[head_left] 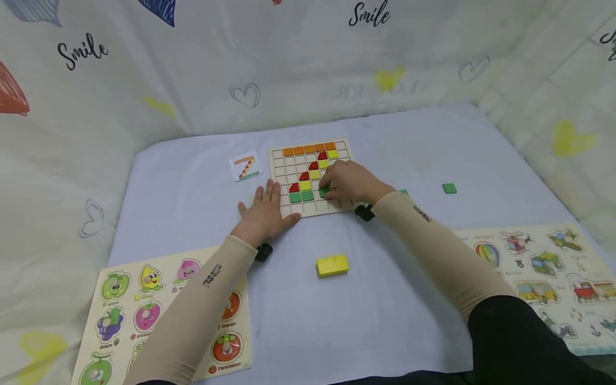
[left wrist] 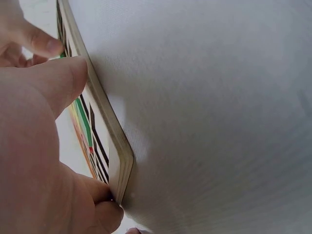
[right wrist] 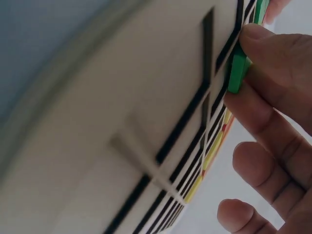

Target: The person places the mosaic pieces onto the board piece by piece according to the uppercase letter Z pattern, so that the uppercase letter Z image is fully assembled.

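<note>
A wooden grid board point(head_left: 291, 170) lies on the white cloth. My left hand point(head_left: 262, 216) rests along its left edge, fingers extended, with the thumb at the lower edge. Between right thumb and fingertips, my right hand point(head_left: 353, 182) pinches a green square tile point(right wrist: 237, 73) at the board's lower rows. Left of it, two green tiles point(head_left: 301, 197) sit side by side. Yellow squares point(head_left: 314, 174) and red curved pieces point(head_left: 303, 176) climb diagonally to the right. An orange row point(head_left: 309, 149) runs along the top. A small pattern card point(head_left: 245, 166) lies beside the board's upper left.
A yellow block point(head_left: 332, 266) stands nearer the front. One loose green tile point(head_left: 449, 188) lies to the right; another green piece point(head_left: 403, 191) is mostly hidden by the right sleeve. A fruit puzzle board point(head_left: 245, 326) is at front left, a vehicle puzzle board point(head_left: 597, 256) at front right.
</note>
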Demonstrator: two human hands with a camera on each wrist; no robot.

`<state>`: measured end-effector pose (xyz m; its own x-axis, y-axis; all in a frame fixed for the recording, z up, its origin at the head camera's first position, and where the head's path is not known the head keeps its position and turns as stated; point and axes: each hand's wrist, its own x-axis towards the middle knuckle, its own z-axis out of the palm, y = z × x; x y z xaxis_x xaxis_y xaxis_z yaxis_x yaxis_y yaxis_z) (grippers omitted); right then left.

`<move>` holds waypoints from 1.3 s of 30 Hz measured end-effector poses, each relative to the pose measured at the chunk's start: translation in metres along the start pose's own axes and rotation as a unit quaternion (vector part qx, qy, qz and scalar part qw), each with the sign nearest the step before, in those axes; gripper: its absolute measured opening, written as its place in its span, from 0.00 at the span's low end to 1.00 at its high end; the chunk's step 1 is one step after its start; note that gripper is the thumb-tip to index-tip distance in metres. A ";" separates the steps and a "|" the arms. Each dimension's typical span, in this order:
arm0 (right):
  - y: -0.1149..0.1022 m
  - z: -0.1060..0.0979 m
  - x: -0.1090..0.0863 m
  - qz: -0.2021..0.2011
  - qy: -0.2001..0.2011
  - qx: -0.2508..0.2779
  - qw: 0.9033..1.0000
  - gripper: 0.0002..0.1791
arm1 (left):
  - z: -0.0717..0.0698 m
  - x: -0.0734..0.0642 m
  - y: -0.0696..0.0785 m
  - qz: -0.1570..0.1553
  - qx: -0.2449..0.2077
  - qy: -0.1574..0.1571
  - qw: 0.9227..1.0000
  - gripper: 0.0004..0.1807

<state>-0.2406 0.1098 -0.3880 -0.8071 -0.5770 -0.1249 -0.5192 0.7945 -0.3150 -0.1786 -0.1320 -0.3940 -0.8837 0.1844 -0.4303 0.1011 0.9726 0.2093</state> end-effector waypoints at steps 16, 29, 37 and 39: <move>-0.007 0.005 0.003 -0.010 0.004 -0.014 1.000 0.15 | 0.002 -0.003 0.002 -0.001 0.001 0.011 1.000 0.57; 0.043 -0.011 -0.052 0.043 0.026 -0.003 0.999 0.11 | 0.002 -0.001 0.000 0.003 -0.004 0.002 1.000 0.58; 0.082 -0.014 -0.089 0.058 0.025 -0.021 0.998 0.14 | 0.004 0.003 -0.002 0.002 0.001 0.006 1.000 0.58; 0.088 -0.015 -0.098 0.068 0.015 -0.025 0.997 0.15 | 0.005 0.004 -0.001 0.004 0.003 0.005 1.000 0.58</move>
<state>-0.2112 0.2395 -0.3890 -0.8789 -0.4577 -0.1341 -0.4168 0.8738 -0.2506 -0.1797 -0.1319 -0.4000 -0.8876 0.1902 -0.4195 0.1100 0.9719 0.2079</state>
